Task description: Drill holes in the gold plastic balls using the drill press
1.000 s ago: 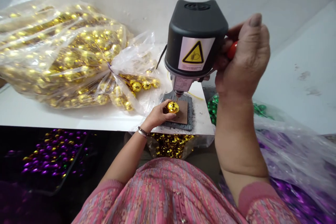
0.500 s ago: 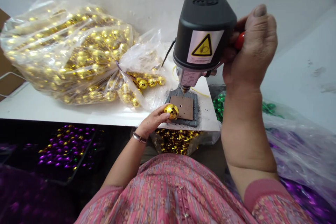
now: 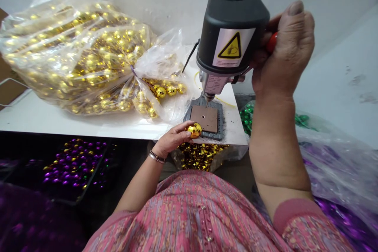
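My left hand pinches a small faceted gold ball at the front edge of the white table, just in front of the drill's base plate. A brown pad with a small hole lies on that plate, under the drill bit. My right hand is wrapped round the red knob of the lever at the right side of the small black bench drill.
A big clear bag of gold balls lies on the table's left, with a smaller open bag beside the drill. A bag of gold faceted balls hangs below the table edge. Purple balls lie lower left, green ones at right.
My left hand has drawn the gold ball off the pad from under the bit, back to the table's front edge. The drill head has risen a little.
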Action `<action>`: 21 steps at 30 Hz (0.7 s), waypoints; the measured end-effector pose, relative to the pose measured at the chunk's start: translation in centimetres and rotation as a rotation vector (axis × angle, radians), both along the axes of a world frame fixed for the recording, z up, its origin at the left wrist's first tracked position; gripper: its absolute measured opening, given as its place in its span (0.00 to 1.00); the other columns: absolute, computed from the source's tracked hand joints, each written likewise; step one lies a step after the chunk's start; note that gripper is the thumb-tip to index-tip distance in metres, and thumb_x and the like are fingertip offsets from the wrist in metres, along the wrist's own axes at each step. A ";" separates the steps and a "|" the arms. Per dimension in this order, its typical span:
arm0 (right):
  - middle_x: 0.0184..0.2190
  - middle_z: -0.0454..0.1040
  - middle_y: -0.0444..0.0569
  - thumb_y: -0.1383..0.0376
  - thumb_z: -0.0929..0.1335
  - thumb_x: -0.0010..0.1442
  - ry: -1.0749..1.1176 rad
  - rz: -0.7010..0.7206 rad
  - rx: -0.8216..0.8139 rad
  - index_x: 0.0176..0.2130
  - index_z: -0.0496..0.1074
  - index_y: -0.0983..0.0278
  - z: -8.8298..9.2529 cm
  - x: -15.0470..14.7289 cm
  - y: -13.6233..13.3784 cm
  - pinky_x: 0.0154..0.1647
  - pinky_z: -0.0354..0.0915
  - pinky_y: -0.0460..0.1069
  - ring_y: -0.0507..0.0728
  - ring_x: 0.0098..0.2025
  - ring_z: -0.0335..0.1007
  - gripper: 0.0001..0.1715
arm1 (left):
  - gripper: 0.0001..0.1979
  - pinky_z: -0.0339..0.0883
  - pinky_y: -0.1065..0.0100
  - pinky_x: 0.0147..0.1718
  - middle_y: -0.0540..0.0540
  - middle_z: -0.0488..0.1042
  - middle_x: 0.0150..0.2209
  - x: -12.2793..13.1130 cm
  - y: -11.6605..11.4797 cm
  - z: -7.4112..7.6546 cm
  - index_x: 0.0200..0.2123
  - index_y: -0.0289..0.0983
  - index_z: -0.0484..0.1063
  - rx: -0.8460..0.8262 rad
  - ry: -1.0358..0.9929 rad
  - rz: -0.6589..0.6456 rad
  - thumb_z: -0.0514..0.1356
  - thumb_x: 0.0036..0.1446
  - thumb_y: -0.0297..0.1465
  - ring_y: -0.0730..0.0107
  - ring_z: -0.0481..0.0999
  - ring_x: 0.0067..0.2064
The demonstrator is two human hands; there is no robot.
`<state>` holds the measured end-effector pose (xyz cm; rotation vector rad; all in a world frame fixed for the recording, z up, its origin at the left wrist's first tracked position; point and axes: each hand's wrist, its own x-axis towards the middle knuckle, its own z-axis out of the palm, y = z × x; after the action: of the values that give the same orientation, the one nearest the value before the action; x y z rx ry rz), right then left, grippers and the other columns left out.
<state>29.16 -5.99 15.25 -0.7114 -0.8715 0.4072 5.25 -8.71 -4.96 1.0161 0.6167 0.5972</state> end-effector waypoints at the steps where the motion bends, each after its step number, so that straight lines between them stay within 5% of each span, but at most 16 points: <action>1: 0.17 0.55 0.36 0.60 0.60 0.68 0.007 -0.011 0.006 0.27 0.60 0.62 0.0 0.0 0.0 0.12 0.40 0.43 0.43 0.14 0.47 0.17 | 0.28 0.74 0.64 0.45 0.43 0.74 0.59 -0.1 -0.1 0.0 0.58 0.43 0.75 0.031 0.027 -0.010 0.71 0.53 0.37 0.60 0.77 0.51; 12: 0.16 0.55 0.35 0.60 0.62 0.67 0.008 -0.027 0.034 0.27 0.60 0.62 -0.1 -0.4 -0.2 0.12 0.40 0.43 0.42 0.14 0.48 0.17 | 0.41 0.70 0.57 0.57 0.40 0.73 0.61 -1.1 -0.6 0.5 0.65 0.48 0.68 0.190 0.122 -0.171 0.74 0.47 0.32 0.56 0.74 0.60; 16: 0.16 0.58 0.33 0.57 0.63 0.65 0.001 -0.012 0.045 0.28 0.62 0.64 -0.2 -0.4 -0.4 0.15 0.40 0.40 0.39 0.15 0.52 0.17 | 0.29 0.72 0.57 0.54 0.39 0.79 0.54 -0.8 1.6 1.4 0.60 0.39 0.73 0.371 0.349 -0.003 0.68 0.55 0.36 0.59 0.78 0.54; 21: 0.16 0.64 0.32 0.61 0.60 0.66 -0.039 -0.012 0.059 0.30 0.70 0.65 -0.4 -0.6 -0.8 0.19 0.39 0.41 0.37 0.16 0.55 0.17 | 0.22 0.73 0.57 0.53 0.36 0.79 0.53 0.2 7.8 3.9 0.57 0.31 0.74 0.701 0.838 0.340 0.57 0.61 0.28 0.59 0.79 0.49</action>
<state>28.60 -6.77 14.86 -0.6719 -0.9124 0.3570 5.41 -0.89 -1.04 1.8709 1.3916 0.6935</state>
